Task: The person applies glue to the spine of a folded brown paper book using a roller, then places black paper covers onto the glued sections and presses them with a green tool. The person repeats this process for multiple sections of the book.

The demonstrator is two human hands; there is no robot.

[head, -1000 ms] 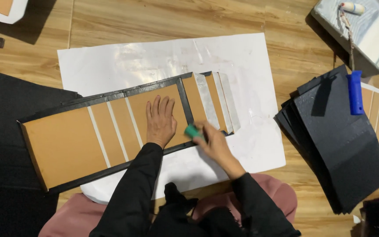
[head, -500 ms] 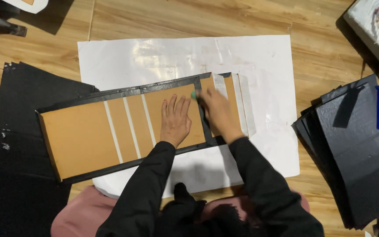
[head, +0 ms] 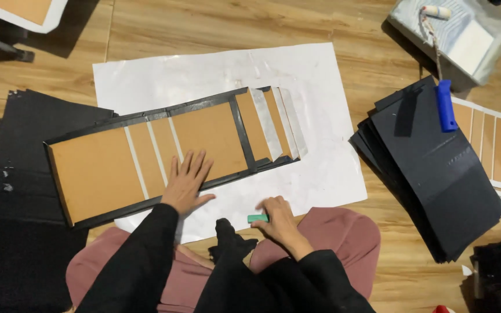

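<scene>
My left hand [head: 185,184] lies open, flat on the brown panel [head: 146,156]; my right hand [head: 276,217] grips a green scraper [head: 257,218].

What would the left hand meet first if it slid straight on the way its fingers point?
The left hand lies on the brown panel; straight ahead it would probably first cross the board's far black edge.

Warm indoor light, fairly bright; soft glare on white paper sheet [head: 320,87]; dark corners, slight softness toward frame edges.
</scene>
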